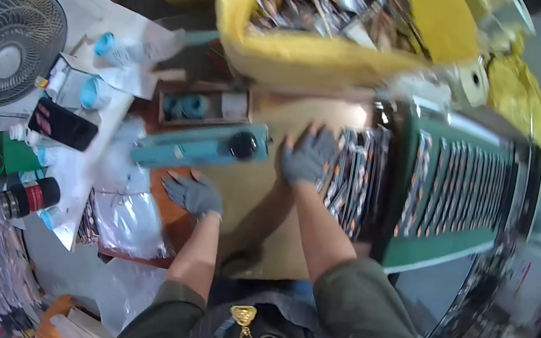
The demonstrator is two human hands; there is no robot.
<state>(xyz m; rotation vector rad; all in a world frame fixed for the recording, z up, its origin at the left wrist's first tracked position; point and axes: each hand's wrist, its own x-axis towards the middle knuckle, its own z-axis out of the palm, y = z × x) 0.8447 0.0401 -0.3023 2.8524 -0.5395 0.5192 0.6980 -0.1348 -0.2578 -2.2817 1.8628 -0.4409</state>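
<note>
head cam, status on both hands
Left hand flat on the table, empty. Right hand on the packet stack. Teal sealer just ahead of left.

A cluttered tan wooden surface (258, 203) under bright, even light — a white round-grilled electric fan (8, 46) stands at its far left.

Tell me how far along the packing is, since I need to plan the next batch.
Done, it seems: rows of small packets stand filed in the green tray. In hand: the right hand presses on a stack of packets beside that tray, while the left hand rests flat near the teal sealer. Left: the yellow bag behind holds many loose packets.
</note>
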